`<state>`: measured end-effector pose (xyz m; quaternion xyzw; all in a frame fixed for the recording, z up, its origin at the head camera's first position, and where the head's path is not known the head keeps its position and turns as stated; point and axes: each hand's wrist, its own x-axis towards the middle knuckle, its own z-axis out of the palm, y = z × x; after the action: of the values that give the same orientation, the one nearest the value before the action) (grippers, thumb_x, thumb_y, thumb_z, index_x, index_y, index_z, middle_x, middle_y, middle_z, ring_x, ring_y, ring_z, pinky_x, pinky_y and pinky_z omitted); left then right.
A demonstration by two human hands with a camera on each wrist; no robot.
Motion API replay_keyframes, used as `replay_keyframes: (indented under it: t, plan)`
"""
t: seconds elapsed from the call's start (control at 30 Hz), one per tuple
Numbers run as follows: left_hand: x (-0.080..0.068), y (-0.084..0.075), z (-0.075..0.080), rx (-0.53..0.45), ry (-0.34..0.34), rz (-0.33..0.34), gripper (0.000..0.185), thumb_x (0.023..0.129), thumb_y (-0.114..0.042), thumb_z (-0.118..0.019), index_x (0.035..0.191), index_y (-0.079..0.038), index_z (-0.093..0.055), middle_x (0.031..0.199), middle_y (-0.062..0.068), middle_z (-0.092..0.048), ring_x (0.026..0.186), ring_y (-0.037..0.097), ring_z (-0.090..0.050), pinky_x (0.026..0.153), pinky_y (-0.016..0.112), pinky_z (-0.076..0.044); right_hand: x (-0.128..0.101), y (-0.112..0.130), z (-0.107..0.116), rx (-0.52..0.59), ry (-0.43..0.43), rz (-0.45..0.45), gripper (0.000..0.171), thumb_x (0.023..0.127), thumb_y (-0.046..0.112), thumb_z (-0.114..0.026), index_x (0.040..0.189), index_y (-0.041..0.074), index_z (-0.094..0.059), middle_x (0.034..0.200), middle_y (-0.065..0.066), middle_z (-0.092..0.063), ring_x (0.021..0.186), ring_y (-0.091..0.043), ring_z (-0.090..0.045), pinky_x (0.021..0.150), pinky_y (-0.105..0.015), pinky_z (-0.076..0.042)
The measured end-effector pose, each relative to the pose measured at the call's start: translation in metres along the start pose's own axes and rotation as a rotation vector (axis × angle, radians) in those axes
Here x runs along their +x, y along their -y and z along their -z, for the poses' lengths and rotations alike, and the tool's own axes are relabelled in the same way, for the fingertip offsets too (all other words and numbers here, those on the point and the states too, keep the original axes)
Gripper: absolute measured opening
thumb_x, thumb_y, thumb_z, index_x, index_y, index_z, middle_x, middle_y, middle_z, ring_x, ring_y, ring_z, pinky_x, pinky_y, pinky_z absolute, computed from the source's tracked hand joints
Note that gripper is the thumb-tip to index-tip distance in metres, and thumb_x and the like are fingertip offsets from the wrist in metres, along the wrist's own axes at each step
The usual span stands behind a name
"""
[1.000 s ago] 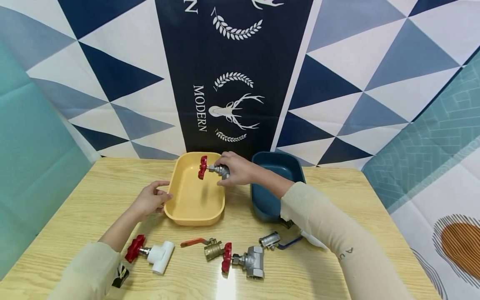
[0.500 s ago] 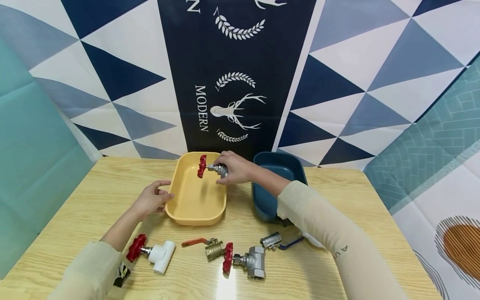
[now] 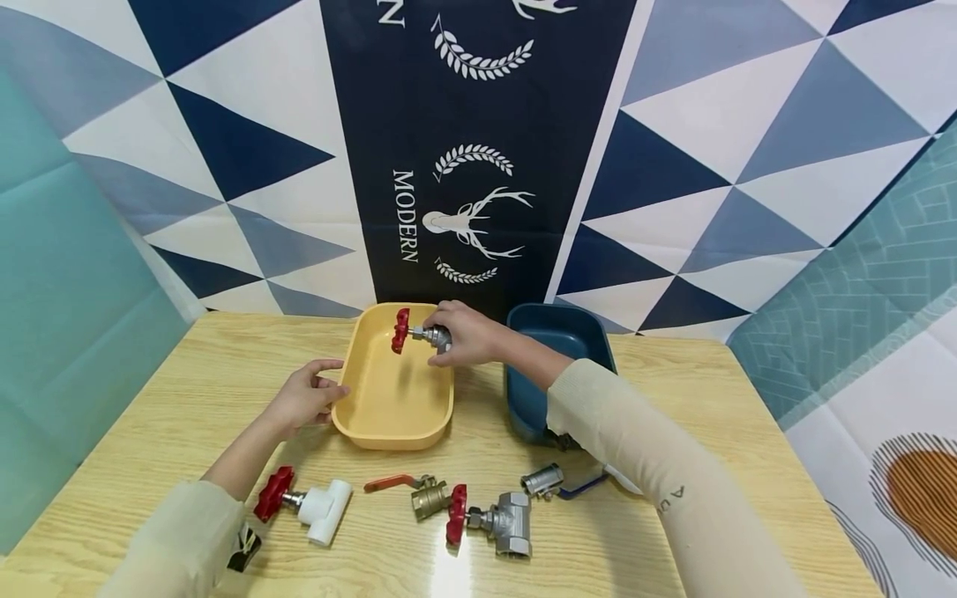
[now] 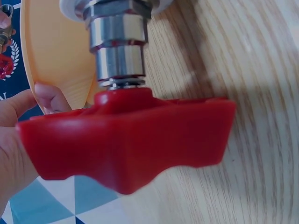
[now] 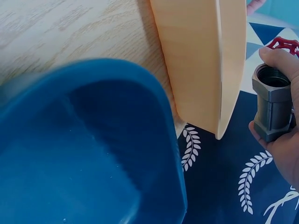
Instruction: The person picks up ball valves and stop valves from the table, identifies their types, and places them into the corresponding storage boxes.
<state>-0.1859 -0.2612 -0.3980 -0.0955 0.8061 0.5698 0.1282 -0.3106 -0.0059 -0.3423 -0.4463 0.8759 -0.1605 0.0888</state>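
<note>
Lower left of frame: white valve (image 3: 321, 511), red handwheel (image 3: 274, 494) facing left. Above it, left forearm (image 3: 242, 461) reaches up from bottom left; left hand (image 3: 305, 400) pinches left wall of yellow tray (image 3: 385, 407), thumb at rim. Centre: grey metal valve (image 3: 435, 335) hangs above tray, red wheel (image 3: 400, 331) leftward. Right hand (image 3: 471, 334) arches over, gripping its body; arm slants in from lower right, crossing blue tray (image 3: 527, 407).

two trays (image 3: 392, 407) (image 3: 532, 407), three red-wheeled valves (image 3: 431, 334) (image 3: 320, 508) (image 3: 511, 523), two lever valves (image 3: 429, 500) (image 3: 543, 479), one partly hidden white piece (image 3: 625, 479)
</note>
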Motion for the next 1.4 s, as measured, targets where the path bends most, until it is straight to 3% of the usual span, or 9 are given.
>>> replay_keyframes:
  t: [1.4]
  plan:
    - [0.004, 0.003, 0.000, -0.022, -0.027, 0.028, 0.055, 0.092, -0.008, -0.056, 0.140, -0.002, -0.031, 0.090, 0.006, -0.049, 0.060, 0.009, -0.050, 0.056, 0.024, -0.049, 0.034, 0.001, -0.016, -0.026, -0.007, 0.031, 0.052, 0.075, 0.032, -0.076, 0.117, 0.004, -0.061, 0.108, -0.007, -0.056, 0.099, -0.019, -0.049, 0.087, -0.028, -0.044]
